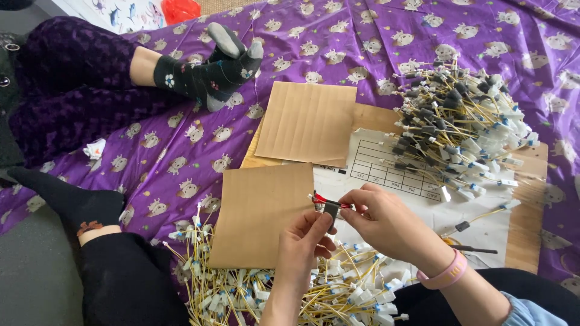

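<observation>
My left hand (305, 244) and my right hand (383, 220) meet over the lower middle of the view, both pinching one small wire piece (329, 206). It has a grey sleeve and red ends. The right wrist wears a pink band (446, 274). Just below the hands lies a heap of yellow wires with white connectors (284, 293). A second heap of wires fitted with grey sleeves (459, 127) lies at the upper right on a wooden board (525, 229).
Two brown cardboard sheets (260, 214) (308, 121) lie on the board and the purple patterned cloth (199, 151). A white printed sheet (386, 166) sits between them. Another person's socked feet (211, 69) rest at the upper left. My own socked foot (72, 202) is at left.
</observation>
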